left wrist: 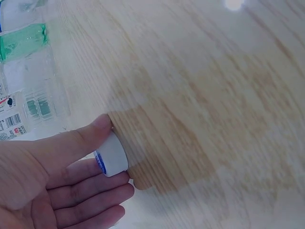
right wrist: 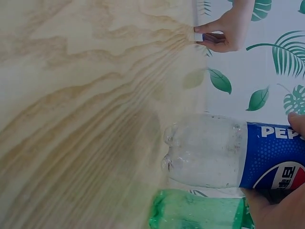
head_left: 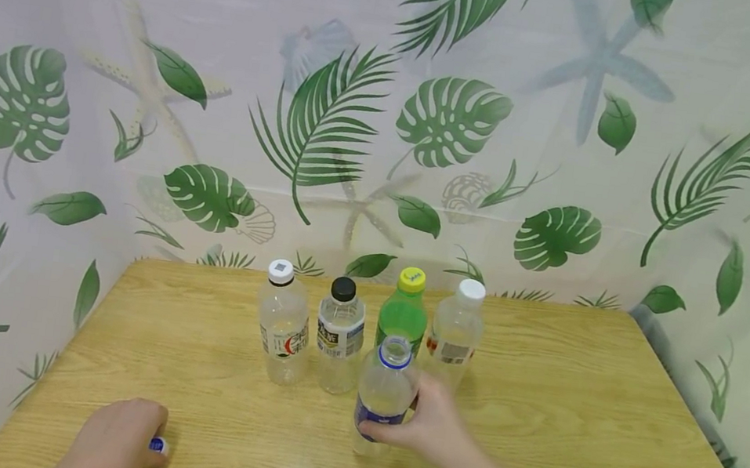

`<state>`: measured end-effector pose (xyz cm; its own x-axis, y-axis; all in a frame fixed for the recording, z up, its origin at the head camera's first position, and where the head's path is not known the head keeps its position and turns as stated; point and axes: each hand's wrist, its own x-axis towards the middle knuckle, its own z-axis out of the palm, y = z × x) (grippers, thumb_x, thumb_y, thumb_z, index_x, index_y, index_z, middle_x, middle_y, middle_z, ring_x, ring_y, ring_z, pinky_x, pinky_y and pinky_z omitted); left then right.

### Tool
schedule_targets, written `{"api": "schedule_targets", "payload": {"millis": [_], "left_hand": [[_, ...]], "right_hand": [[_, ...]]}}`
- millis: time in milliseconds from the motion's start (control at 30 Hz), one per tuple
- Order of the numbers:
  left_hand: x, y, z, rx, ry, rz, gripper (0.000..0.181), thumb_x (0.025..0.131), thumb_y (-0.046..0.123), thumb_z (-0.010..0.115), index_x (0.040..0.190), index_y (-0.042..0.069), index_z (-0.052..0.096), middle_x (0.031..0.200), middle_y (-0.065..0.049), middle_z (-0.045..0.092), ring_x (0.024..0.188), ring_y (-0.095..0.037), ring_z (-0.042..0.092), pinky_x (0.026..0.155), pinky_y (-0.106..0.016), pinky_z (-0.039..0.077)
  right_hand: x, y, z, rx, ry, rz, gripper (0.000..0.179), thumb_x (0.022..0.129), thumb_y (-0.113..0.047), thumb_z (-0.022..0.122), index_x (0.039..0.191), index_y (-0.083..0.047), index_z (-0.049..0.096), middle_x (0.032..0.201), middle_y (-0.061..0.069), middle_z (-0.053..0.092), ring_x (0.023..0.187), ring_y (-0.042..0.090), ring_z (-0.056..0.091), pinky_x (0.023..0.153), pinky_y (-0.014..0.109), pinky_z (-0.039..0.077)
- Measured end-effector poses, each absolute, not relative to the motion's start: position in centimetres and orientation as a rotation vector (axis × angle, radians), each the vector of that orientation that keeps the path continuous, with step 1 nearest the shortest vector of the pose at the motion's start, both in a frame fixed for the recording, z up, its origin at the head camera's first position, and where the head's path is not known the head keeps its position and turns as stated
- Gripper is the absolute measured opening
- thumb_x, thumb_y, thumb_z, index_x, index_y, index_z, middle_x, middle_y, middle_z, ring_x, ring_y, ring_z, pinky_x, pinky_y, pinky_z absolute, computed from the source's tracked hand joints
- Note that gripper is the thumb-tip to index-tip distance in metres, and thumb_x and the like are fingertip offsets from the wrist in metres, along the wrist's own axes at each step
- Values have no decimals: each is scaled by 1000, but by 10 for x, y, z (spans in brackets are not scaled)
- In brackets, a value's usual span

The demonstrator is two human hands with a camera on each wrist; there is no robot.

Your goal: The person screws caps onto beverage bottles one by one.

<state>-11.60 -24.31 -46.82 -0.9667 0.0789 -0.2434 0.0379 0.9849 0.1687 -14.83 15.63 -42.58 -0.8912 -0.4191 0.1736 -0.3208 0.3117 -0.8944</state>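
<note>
Between the thumb and fingers of my left hand (head_left: 119, 437) is a white bottle cap (left wrist: 113, 153) with blue print on its top, held low at the table's front left. My right hand (head_left: 431, 423) grips a clear Pepsi bottle (head_left: 385, 393) round its blue label (right wrist: 271, 155). That bottle is upright, its mouth uncapped, with a blue ring round the neck. Whether its base touches the table, I cannot tell. Just behind it stands a green bottle (head_left: 403, 317) with a yellow cap, partly hidden.
Beside the green bottle stand a clear bottle with a white cap (head_left: 283, 329), a black-capped bottle (head_left: 339, 340) and, partly behind my right hand, another white-capped bottle (head_left: 458, 328). The wooden table (head_left: 571, 418) ends at a leaf-patterned sheet (head_left: 372, 147).
</note>
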Motion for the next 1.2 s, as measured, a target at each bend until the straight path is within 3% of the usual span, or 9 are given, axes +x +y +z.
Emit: {"api": "schedule_targets", "payload": {"millis": [300,667,767,1000,1200], "left_hand": [[-116,-242,-468,77,2882,243,37,74,26,98,71,13,63,67,5,56,63,-15,49,58,-31,40],[-116,-243,-469,82,2893,241,38,75,26,97,70,14,62,66,4,55,63,-16,49,59,-32,41],[-117,-243,-469,83,2892,233,38,75,26,97,70,14,61,66,5,55,63,-16,49,59,-32,40],[-117,-243,-469,76,2878,235,38,76,26,96,70,14,61,66,5,55,63,-16,49,59,-31,40],[-116,-244,-470,77,2879,231,38,75,26,97,71,14,61,67,5,55,63,-16,49,59,-31,39]], "right_hand": [[-148,154,-438,-593,2447,-1630,62,76,-8,94,129,3,66,124,22,74,118,40,71,92,16,56],[-148,153,-441,-571,2476,-1623,65,75,-10,95,132,1,65,126,20,73,120,39,69,95,19,56],[-148,153,-439,-541,2474,-1609,66,75,-11,96,133,0,65,128,19,73,122,39,69,97,23,57],[-148,153,-435,-472,2468,-1589,71,73,-13,98,135,-1,65,129,16,74,123,37,69,107,51,57],[-150,153,-433,-465,2411,-1651,74,74,-14,98,138,-4,63,130,15,74,122,32,70,107,53,55]]}}
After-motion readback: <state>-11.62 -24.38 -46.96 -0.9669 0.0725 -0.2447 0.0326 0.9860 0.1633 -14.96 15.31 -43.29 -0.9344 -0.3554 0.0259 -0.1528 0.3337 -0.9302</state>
